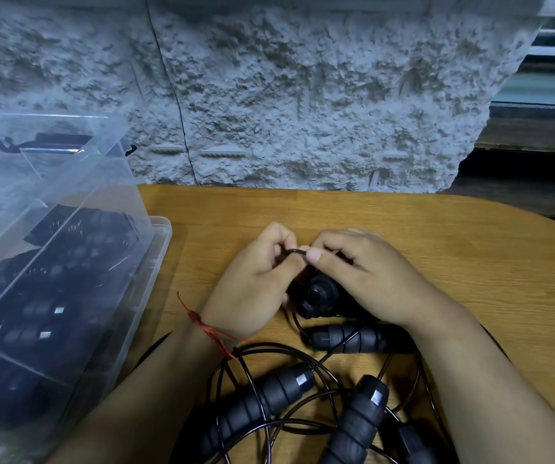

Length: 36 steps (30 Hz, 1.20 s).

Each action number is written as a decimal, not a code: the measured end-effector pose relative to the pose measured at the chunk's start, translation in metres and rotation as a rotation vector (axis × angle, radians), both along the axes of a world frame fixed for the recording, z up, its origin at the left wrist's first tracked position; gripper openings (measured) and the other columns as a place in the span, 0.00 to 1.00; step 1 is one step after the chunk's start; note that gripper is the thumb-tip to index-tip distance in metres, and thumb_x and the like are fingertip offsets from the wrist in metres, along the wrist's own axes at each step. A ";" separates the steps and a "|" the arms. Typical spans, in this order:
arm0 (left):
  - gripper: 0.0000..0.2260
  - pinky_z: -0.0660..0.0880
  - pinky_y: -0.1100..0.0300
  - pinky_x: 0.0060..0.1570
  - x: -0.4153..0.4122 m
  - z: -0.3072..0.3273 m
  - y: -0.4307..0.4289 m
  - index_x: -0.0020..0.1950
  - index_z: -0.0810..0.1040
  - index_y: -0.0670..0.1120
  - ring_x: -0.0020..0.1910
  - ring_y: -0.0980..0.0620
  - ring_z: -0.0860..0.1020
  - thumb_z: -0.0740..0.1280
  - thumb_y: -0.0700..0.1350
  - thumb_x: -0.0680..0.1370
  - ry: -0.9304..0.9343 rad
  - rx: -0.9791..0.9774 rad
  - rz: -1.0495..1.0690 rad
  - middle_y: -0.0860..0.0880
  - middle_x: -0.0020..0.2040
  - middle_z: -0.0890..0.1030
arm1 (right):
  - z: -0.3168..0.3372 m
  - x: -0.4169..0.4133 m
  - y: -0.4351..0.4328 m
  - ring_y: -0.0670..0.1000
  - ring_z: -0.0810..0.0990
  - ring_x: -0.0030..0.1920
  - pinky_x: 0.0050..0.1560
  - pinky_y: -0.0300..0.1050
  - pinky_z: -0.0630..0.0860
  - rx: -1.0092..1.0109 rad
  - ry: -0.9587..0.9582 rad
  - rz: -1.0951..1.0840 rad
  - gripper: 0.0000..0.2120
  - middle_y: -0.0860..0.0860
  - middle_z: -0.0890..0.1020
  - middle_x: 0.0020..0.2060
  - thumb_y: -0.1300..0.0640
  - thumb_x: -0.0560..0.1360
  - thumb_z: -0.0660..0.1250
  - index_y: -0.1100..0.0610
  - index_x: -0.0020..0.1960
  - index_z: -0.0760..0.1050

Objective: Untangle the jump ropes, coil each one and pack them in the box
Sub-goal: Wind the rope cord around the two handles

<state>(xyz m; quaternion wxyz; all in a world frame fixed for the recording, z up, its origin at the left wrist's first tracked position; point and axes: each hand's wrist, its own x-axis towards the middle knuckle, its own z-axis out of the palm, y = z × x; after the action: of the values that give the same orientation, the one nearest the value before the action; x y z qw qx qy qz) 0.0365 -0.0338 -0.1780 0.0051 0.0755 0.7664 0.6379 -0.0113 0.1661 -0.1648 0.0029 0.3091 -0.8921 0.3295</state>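
**Sam:** What part of the job is this?

**Mia:** The untangling part, I think. The left hand and the right hand both pinch one thin black cord. Thumbs and fingertips are squeezed on it, and the two hands almost touch.

**Sam:** Is there a handle too?

**Mia:** Yes. A black handle sits just under the hands, low over the table. I cannot tell which hand holds it up.

**Sam:** What should come next?

**Mia:** My guess is to pull that bit of cord out of the loops, then wind it round and round into a ring. It needs slow, soft pulls. A hard tug could make the knot tighter.

**Sam:** Where are the other ropes?

**Mia:** Some lie in the clear box on the left. You can see dark handles through its side. The rest sit in a messy pile on the table, close to the person and partly under the arms.

**Sam:** What do they look like?

**Mia:** They have thin, shiny black cords that cross over each other many times. The handles are fat, bumpy and dark grey, and they look soft. I count at least three in the pile, so I think the job is only partly done.
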 end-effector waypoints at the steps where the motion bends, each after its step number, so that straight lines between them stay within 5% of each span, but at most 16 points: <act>1: 0.08 0.76 0.44 0.34 0.000 0.001 0.001 0.48 0.72 0.51 0.36 0.47 0.76 0.67 0.53 0.81 0.003 0.029 0.032 0.50 0.38 0.77 | 0.000 0.001 0.000 0.44 0.78 0.47 0.57 0.51 0.71 0.037 0.028 0.005 0.20 0.41 0.79 0.38 0.31 0.81 0.57 0.44 0.48 0.77; 8: 0.06 0.76 0.53 0.28 0.001 0.017 0.001 0.48 0.75 0.53 0.37 0.53 0.82 0.68 0.51 0.84 0.240 -0.010 0.257 0.51 0.38 0.82 | 0.010 0.007 -0.008 0.40 0.74 0.42 0.47 0.48 0.69 0.126 0.148 0.017 0.20 0.37 0.76 0.33 0.30 0.81 0.54 0.41 0.50 0.76; 12: 0.06 0.79 0.50 0.30 0.002 0.026 -0.003 0.48 0.75 0.52 0.38 0.49 0.85 0.69 0.46 0.84 0.394 -0.009 0.348 0.49 0.38 0.82 | 0.013 0.010 -0.009 0.44 0.79 0.40 0.41 0.51 0.75 0.149 0.006 0.002 0.27 0.45 0.81 0.35 0.24 0.78 0.50 0.42 0.50 0.77; 18: 0.06 0.80 0.51 0.30 0.003 0.028 -0.001 0.49 0.76 0.45 0.36 0.47 0.85 0.69 0.45 0.84 0.257 0.128 0.468 0.43 0.37 0.83 | 0.015 0.011 -0.012 0.45 0.77 0.37 0.34 0.48 0.68 0.155 -0.051 0.043 0.19 0.44 0.78 0.34 0.23 0.75 0.53 0.35 0.42 0.70; 24: 0.06 0.73 0.63 0.26 -0.011 0.022 -0.007 0.51 0.78 0.43 0.30 0.52 0.81 0.71 0.45 0.83 -0.059 0.155 0.423 0.46 0.34 0.84 | 0.018 0.012 -0.011 0.45 0.80 0.41 0.45 0.53 0.79 0.218 -0.070 0.056 0.35 0.44 0.82 0.39 0.16 0.68 0.57 0.42 0.56 0.75; 28: 0.11 0.78 0.61 0.29 -0.015 0.023 -0.021 0.61 0.77 0.40 0.34 0.54 0.81 0.73 0.40 0.80 -0.296 0.224 0.251 0.45 0.41 0.85 | 0.021 0.011 0.000 0.37 0.77 0.63 0.64 0.46 0.76 0.167 -0.204 0.086 0.42 0.32 0.78 0.63 0.26 0.63 0.77 0.32 0.72 0.65; 33: 0.06 0.79 0.59 0.29 -0.019 0.023 -0.028 0.59 0.77 0.44 0.35 0.54 0.82 0.70 0.40 0.82 -0.332 0.268 0.378 0.43 0.51 0.85 | 0.018 0.007 0.005 0.39 0.78 0.65 0.68 0.51 0.75 0.016 -0.266 0.060 0.41 0.37 0.79 0.64 0.30 0.63 0.81 0.32 0.71 0.68; 36: 0.03 0.78 0.57 0.29 -0.019 0.027 -0.019 0.57 0.77 0.43 0.35 0.52 0.80 0.65 0.41 0.85 -0.306 0.302 0.337 0.44 0.48 0.83 | 0.018 0.006 0.003 0.41 0.81 0.62 0.66 0.54 0.77 -0.092 -0.206 -0.028 0.36 0.42 0.83 0.60 0.32 0.63 0.82 0.36 0.67 0.73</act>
<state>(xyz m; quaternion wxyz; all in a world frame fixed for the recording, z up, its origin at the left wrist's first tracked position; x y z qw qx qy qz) 0.0178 -0.0532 -0.1511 0.0034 -0.1505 0.6548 0.7407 -0.0055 0.1688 -0.1464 -0.0701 0.2606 -0.8758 0.4001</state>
